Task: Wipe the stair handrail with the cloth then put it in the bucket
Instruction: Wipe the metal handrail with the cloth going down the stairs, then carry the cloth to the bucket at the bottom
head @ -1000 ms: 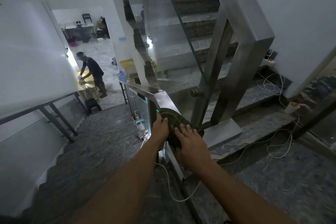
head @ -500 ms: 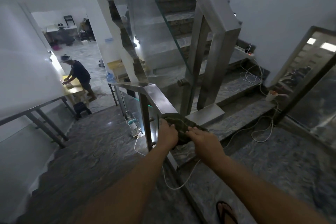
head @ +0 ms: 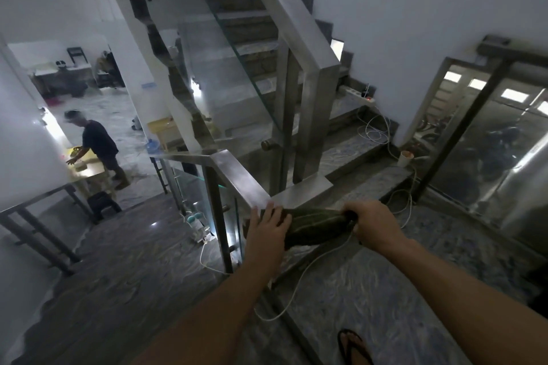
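Note:
A dark green cloth point(head: 314, 224) lies stretched over the near end of the steel handrail point(head: 237, 175), which runs away to the left above a glass panel. My left hand point(head: 268, 227) presses flat on the cloth's left end, on the rail. My right hand point(head: 372, 224) grips the cloth's right end, pulled out to the right of the rail. No bucket is in view.
A second steel handrail point(head: 299, 21) rises up the stairs ahead. White cables point(head: 299, 278) trail over the landing and steps, near a power strip point(head: 357, 95) and a paper cup point(head: 404, 158). A person point(head: 99, 145) stands at a table downstairs. A glass door point(head: 489, 139) is at right.
My hands have drawn apart: the right hand pulled the cloth's end to the right, stretching it out. Both hands and cloth slid toward the rail's near end.

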{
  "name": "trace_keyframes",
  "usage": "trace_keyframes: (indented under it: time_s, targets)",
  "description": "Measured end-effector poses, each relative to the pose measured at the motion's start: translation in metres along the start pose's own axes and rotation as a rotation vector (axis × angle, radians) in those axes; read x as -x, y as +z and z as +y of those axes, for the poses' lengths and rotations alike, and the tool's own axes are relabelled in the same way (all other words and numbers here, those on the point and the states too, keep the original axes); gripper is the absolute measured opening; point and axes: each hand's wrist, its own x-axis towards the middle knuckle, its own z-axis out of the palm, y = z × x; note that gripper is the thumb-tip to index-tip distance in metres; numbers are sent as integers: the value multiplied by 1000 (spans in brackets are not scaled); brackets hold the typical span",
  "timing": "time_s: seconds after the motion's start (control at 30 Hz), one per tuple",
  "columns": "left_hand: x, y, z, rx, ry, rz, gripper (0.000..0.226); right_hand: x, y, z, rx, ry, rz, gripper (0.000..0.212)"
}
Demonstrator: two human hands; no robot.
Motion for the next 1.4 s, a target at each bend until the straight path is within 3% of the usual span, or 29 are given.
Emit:
trace_keyframes:
  time_s: [0.13,0.27,0.4,0.63,1.0,1.4]
  targets:
    - [-14,-5,16,2,154,38,33,16,-18,20,10,54,-22,30]
    - [-29,-20,47,294,174,2,20,31,-42,48,20,149,1,34]
    - [-55,-49,72,453,161,-154,22,41,-71,72,78,227,42,33]
    - [-98,-83,99,595,232,-237,16,58,-109,105,23,381,62,30]
    - [-211,-87,182,388,384,-271,16,52,-145,200,30,570,62,22]
    - [-388,-48,358,293,491,-439,13,2,-192,401,-37,770,62,11]
